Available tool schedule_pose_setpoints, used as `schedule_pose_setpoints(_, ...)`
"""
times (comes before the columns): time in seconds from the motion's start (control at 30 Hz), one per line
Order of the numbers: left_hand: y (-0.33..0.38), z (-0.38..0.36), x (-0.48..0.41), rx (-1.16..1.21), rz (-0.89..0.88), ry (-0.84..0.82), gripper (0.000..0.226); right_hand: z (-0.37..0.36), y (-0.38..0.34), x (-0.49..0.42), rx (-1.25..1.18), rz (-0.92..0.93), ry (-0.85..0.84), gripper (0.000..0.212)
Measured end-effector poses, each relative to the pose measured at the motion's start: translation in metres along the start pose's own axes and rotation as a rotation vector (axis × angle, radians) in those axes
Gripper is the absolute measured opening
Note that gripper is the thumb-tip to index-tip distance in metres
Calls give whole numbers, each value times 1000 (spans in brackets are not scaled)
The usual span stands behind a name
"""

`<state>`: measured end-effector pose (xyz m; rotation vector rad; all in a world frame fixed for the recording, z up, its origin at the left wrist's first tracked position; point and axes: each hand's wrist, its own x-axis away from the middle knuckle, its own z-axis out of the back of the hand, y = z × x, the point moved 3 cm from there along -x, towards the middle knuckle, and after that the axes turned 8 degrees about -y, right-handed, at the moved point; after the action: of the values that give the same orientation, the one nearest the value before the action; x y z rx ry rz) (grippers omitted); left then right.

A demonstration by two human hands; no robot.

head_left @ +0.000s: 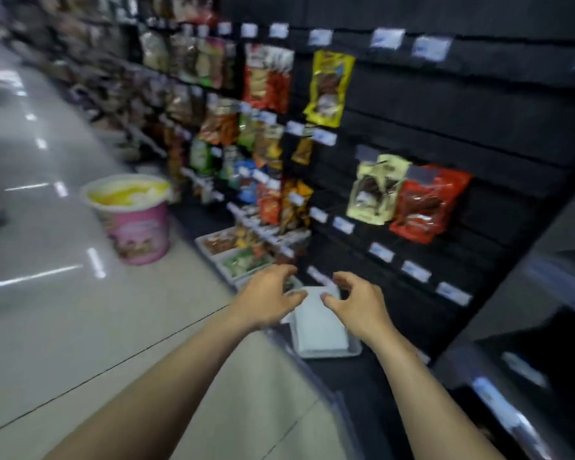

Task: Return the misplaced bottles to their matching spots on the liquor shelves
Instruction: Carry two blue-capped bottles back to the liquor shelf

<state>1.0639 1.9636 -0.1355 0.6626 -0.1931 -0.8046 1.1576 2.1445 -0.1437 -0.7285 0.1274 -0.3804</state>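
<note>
Here, no bottle is in view. The shelving shown carries snack packets, so both the misplaced stock and the liquor shelves lie outside the frame. A glass bottle would probably be heavy for its size, rigid, smooth and breakable. It is best taken round the body, with the other hand under the base, and not by the neck alone. The left hand (266,297) and right hand (356,300) are held close together over the far end of a white tray (352,350). The fingers of both hands are loosely curled and hold nothing. Whether they touch the tray cannot be told through the blur. Count: two hands, no bottles, and one white tray that appears to hold only a pale flat sheet. Just beyond that tray are two trays of packets (224,242). Above and to its right rises a black slatted wall (445,104). On the wall hang three large pouches that stand apart from the rest: a yellow pouch (327,84), a cream pouch (375,190) and a red pouch (425,204). Well to the tray's left, one pink tub (140,230) stands on the floor.
</note>
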Motion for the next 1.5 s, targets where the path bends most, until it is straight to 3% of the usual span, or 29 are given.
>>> schedule_pose_setpoints(0.1, -94, 26, 82, 2, 211, 2, 54, -107, -42, 0, 13, 16, -149, 33)
schedule_pose_setpoints(0.27, -244, 73, 226, 122, 567, -5, 67, -297, -145, 21, 31, 88, -464, 59)
schedule_pose_setpoints(0.57, -420, 186, 450, 175, 930, 165, 66, -534, -354, 74, 84, 299, -806, 61)
schedule_pose_setpoints(0.87, -561, 290, 579, 265, 1172, 372, 62, -724, -540, 82, 223, 567, -1061, 58)
schedule_pose_setpoints(1.1, -684, 403, 647, 334, 1340, 565, 60, -869, -708, 51, 200, 716, -1164, 59)
schedule_pose_setpoints(1.3, -822, 537, 757, 364, 1466, 794, 61, -1031, -915, 61, 207, 903, -1301, 56)
schedule_pose_setpoints(1.5, -850, 560, 772, 335, 1447, 747, 62, -1050, -945, 54, 247, 916, -1295, 55)
